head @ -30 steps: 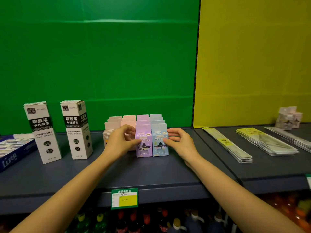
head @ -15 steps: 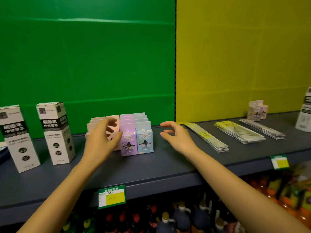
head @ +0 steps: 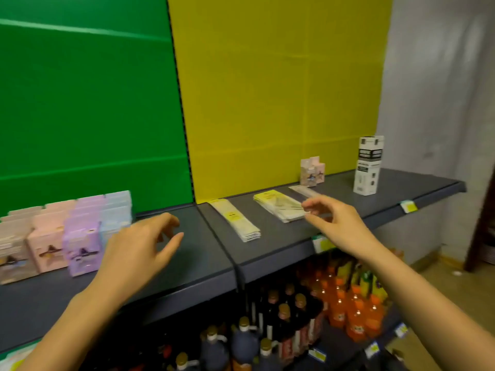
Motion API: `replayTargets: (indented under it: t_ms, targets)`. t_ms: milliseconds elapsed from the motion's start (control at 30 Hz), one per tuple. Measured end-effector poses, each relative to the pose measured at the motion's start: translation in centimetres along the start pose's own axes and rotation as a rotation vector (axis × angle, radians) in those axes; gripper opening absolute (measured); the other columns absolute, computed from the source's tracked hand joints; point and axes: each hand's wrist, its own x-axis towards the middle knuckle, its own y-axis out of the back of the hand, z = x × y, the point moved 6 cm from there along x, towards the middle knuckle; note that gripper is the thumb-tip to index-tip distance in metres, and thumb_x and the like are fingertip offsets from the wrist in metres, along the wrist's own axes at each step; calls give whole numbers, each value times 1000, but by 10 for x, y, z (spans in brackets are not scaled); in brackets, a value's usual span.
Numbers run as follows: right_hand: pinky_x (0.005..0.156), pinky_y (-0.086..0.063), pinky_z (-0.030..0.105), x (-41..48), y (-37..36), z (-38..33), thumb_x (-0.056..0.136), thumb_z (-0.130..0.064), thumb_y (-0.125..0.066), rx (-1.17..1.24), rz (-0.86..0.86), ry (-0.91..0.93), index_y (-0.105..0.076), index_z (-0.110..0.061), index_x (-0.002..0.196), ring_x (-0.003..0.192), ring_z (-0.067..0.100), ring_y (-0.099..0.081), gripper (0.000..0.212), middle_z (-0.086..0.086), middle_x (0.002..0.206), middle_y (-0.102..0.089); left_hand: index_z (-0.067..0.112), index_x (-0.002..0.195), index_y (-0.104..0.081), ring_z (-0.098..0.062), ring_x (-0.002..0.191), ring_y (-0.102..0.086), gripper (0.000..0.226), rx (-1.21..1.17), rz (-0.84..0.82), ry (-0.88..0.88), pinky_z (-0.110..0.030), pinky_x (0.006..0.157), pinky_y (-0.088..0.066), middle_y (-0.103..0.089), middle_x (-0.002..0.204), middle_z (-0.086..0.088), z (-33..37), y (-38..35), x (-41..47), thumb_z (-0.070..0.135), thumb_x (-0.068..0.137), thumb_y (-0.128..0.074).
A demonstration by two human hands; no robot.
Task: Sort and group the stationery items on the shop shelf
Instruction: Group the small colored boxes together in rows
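Rows of small pastel boxes (head: 67, 231) stand grouped at the left of the dark shelf (head: 187, 269). My left hand (head: 142, 250) hovers open just right of them, holding nothing. My right hand (head: 334, 223) reaches out open over the front of the shelf, beside a flat stack of yellow-labelled packets (head: 278, 208). Another narrow packet stack (head: 235, 219) lies between my hands. Two loose pastel boxes (head: 312, 171) stand at the back right, and a tall white-and-black refill box (head: 368, 166) stands beyond them.
A third thin packet stack (head: 304, 191) lies behind my right hand. Green (head: 80, 103) and yellow (head: 281, 89) panels back the shelf. Dark bottles (head: 267, 330) and orange drink bottles (head: 353, 306) fill the shelf below. Price tags (head: 408, 206) hang on the front edge.
Both hands have left the pastel boxes and moved right along the shelf; the view has swung right, so the two white boxes on the left are out of sight.
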Motion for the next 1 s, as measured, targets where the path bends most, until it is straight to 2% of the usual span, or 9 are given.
replayTargets:
  t_ms: [167,233,333,500,667,833,1000]
  targets:
    - [85,-46,27,-12,62,69,85,-14,-61,-99,-16,-65,-64,-16,104,93,13,-60,19,1,99,-65,29,85,-60,-19,67,-66,23,-3,-45,21,-32,53,-51,-65,68,13,69,-45,18,48,78,-48]
    - [85,-48,29,-13,83,94,85,-15,-61,-130,-17,-68,-63,-19,101,93,12,-59,16,-1,97,-64,28,87,-61,-20,71,-67,15,14,-62,16,-28,51,-45,-66,72,12,97,-64,26,42,83,-57]
    - [80,-47,23,-11,109,130,85,-18,-62,-172,-32,-57,-61,-25,98,90,6,-59,15,-6,95,-64,27,86,-61,-18,72,-65,10,42,-70,17,-20,46,-33,-62,72,14,133,-89,34,37,83,-61]
    - [82,-49,26,6,134,175,85,-20,-61,-211,-80,-47,-63,-24,102,91,6,-59,17,-5,97,-65,27,85,-59,-18,72,-63,10,43,-69,60,-29,52,-45,-62,73,12,169,-118,53,37,83,-60]
    - [83,-47,27,44,137,194,85,-16,-60,-201,-114,-28,-63,-18,105,92,13,-60,20,1,100,-66,25,89,-59,-14,71,-57,12,25,-54,87,-24,51,-37,-62,77,13,186,-139,83,36,84,-58]
    - [92,-48,32,87,120,208,86,-15,-58,-132,-146,-39,-62,-17,108,93,14,-60,22,-2,99,-64,26,92,-59,-17,75,-61,34,11,-102,69,-32,61,-48,-63,83,12,185,-166,125,50,78,-40]
    - [83,-43,22,133,99,211,88,-11,-53,-124,-181,17,-57,-12,115,90,12,-54,27,1,104,-60,25,105,-58,-18,91,-63,26,76,-152,2,-28,62,-38,-66,104,10,186,-198,179,43,87,-51]
